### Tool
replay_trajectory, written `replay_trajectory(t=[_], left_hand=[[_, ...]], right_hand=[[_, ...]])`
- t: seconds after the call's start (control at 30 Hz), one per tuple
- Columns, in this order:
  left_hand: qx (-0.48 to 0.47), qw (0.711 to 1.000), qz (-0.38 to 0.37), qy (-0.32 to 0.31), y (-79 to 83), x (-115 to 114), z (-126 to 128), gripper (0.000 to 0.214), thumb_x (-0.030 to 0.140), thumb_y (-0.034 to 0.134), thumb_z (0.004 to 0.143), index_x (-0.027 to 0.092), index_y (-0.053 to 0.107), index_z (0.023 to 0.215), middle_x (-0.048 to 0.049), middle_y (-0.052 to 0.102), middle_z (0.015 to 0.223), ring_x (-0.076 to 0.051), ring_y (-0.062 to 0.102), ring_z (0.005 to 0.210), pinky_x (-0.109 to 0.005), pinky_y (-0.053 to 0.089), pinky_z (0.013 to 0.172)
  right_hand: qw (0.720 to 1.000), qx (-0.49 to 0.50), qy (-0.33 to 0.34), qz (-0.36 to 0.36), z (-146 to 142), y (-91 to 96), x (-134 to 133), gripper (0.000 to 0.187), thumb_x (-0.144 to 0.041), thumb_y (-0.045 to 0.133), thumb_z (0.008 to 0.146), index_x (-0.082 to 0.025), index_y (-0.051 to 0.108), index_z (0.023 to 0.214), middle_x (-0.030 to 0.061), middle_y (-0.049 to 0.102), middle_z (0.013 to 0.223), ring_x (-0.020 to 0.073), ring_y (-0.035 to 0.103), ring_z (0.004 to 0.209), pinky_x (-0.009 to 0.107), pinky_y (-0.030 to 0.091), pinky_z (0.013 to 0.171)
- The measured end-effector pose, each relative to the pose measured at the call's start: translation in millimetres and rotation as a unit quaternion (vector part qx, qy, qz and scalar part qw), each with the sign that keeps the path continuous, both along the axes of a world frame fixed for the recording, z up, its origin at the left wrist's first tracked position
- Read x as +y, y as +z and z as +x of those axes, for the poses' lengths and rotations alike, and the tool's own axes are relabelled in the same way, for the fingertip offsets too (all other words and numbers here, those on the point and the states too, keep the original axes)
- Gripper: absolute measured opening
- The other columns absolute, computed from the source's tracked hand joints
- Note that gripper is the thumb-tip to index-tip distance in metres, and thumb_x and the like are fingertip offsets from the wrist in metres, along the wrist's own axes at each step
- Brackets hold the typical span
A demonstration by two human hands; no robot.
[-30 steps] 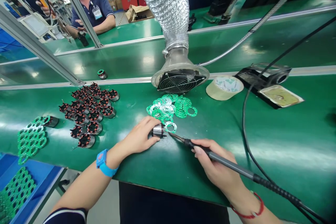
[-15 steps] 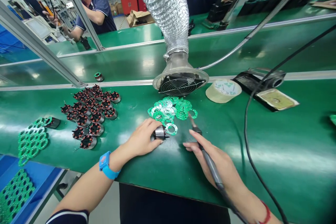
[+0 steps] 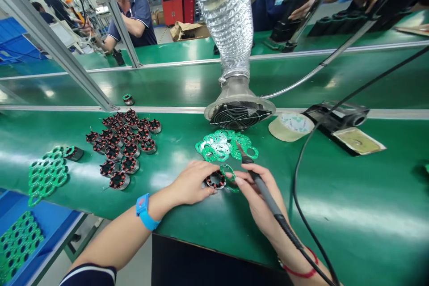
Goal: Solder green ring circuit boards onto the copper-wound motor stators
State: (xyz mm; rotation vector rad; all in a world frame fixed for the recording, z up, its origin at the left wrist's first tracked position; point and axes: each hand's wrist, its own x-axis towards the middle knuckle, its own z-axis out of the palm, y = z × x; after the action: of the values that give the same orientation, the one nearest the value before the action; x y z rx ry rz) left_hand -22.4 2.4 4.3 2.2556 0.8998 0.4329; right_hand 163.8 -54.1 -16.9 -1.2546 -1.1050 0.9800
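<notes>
My left hand (image 3: 191, 183) is wrapped round a motor stator (image 3: 216, 180) with copper-red windings, its wound face turned up on the green bench. In my right hand (image 3: 259, 209) is a soldering iron (image 3: 268, 201), its tip pointing away from me over the loose boards. The fingertips of that same hand also pinch a green ring-shaped circuit board (image 3: 229, 166), tilted at the stator's right edge. Another green ring edge shows just below it, partly hidden. Behind both hands lies a pile of green and white ring boards (image 3: 217, 145).
An extraction fan hood (image 3: 234, 114) hangs over the pile. Wound stators (image 3: 124, 143) cluster at left beside a green board panel (image 3: 47, 176). A tape roll (image 3: 291, 126) and an iron stand (image 3: 338, 116) with a sponge (image 3: 360, 139) are at right. The iron's black cable (image 3: 296, 187) crosses the bench.
The stator has turned from lying on its side to face up. My right hand has moved left to it and now pinches a ring board. The view has shifted slightly.
</notes>
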Motion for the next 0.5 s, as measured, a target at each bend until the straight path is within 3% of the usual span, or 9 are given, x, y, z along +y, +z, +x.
replay_trajectory(t=[0.17, 0.3, 0.5], left_hand=[[0.039, 0.998, 0.056, 0.001, -5.1, 0, 2, 0.05, 0.033, 0.07, 0.076, 0.021, 0.051, 0.12, -0.0073, 0.063, 0.114, -0.025, 0.055, 0.106, -0.039, 0.036, 0.094], [0.054, 0.997, 0.063, -0.001, -5.3, -3, 5, 0.049, 0.038, 0.069, 0.077, 0.021, 0.052, 0.119, -0.0067, 0.063, 0.113, -0.025, 0.054, 0.105, -0.038, 0.035, 0.092], [0.035, 0.999, 0.025, -0.031, 6.0, 1, -2, 0.05, 0.046, 0.065, 0.081, 0.021, 0.051, 0.122, -0.006, 0.064, 0.11, -0.024, 0.053, 0.103, -0.037, 0.034, 0.091]], right_hand=[[0.998, 0.039, 0.052, 0.005, 2, -9.4, 8, 0.032, -0.04, 0.055, 0.088, -0.026, 0.044, 0.114, -0.0001, 0.062, 0.08, 0.0149, 0.064, 0.072, 0.03, 0.053, 0.068], [0.993, -0.065, 0.077, 0.065, -3, -7.6, 8, 0.034, -0.037, 0.054, 0.089, -0.025, 0.042, 0.119, -0.0033, 0.055, 0.073, 0.012, 0.055, 0.061, 0.026, 0.05, 0.059], [0.959, -0.236, 0.088, 0.132, -7, -6.0, -8, 0.041, -0.026, 0.052, 0.088, -0.025, 0.037, 0.126, 0.0067, 0.064, 0.102, 0.0169, 0.064, 0.089, 0.033, 0.054, 0.077]])
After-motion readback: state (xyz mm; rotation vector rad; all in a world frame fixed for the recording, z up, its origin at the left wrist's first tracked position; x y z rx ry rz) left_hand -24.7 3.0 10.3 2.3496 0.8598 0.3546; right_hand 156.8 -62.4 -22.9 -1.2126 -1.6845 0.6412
